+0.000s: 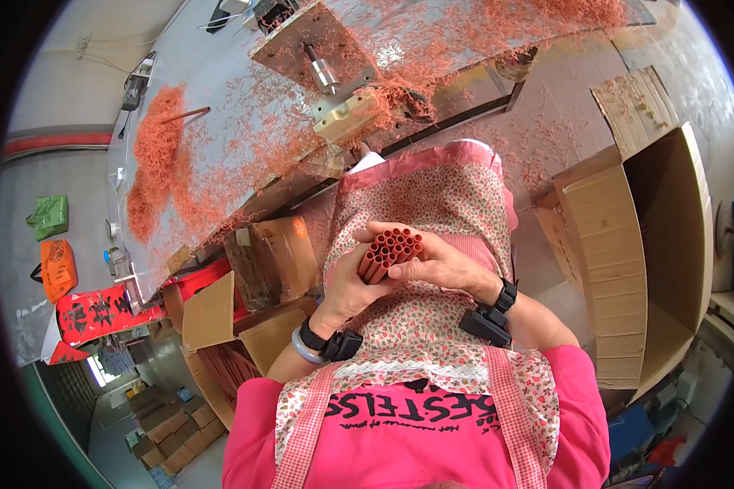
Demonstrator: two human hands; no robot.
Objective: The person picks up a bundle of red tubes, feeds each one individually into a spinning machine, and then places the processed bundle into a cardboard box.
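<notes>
At the upper left of the frame, a heap of orange-red shavings (156,155) is spread over a grey workbench (220,73). At centre, a bundle of red tubes (390,252) is gripped between both hands over a floral apron (420,204): the left hand (347,285) is curled under it, the right hand (436,262) wrapped around it. At right, an open cardboard box (636,253) is seen.
</notes>
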